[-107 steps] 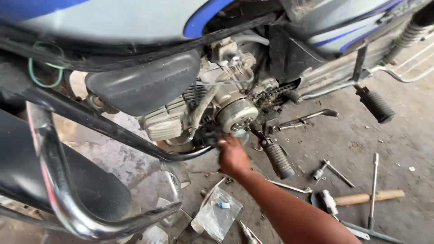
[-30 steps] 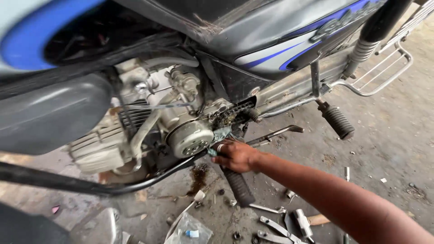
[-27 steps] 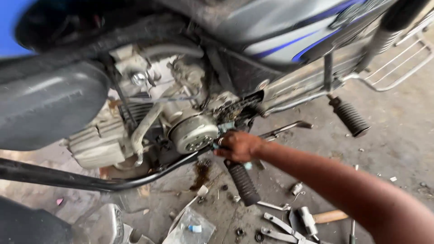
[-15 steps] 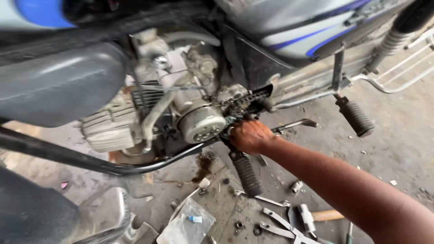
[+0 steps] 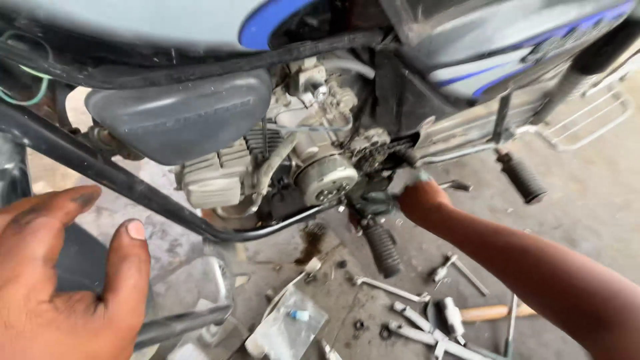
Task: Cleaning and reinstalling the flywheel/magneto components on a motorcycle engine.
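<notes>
Now left hand [image 5: 63,280] swung into view, fingers spread, gripping nothing, near chrome bar [image 5: 183,323]. Right hand [image 5: 421,200] closed at drive chain [image 5: 373,143] beside engine cover [image 5: 325,180]; contents of grip unclear. Risk: greasy fingers slip, pinch on chain; loose wrenches [image 5: 427,320] underfoot

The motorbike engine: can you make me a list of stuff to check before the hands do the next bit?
1. Right hand reaches the engine: ok.
2. What its fingers grip: cannot tell, blurred.
3. Left hand free, open, near the chrome bar: ok.
4. Tools on the floor within sight: ok.
5. Floor tidy under the footpeg: not ok, small parts scattered.
</notes>
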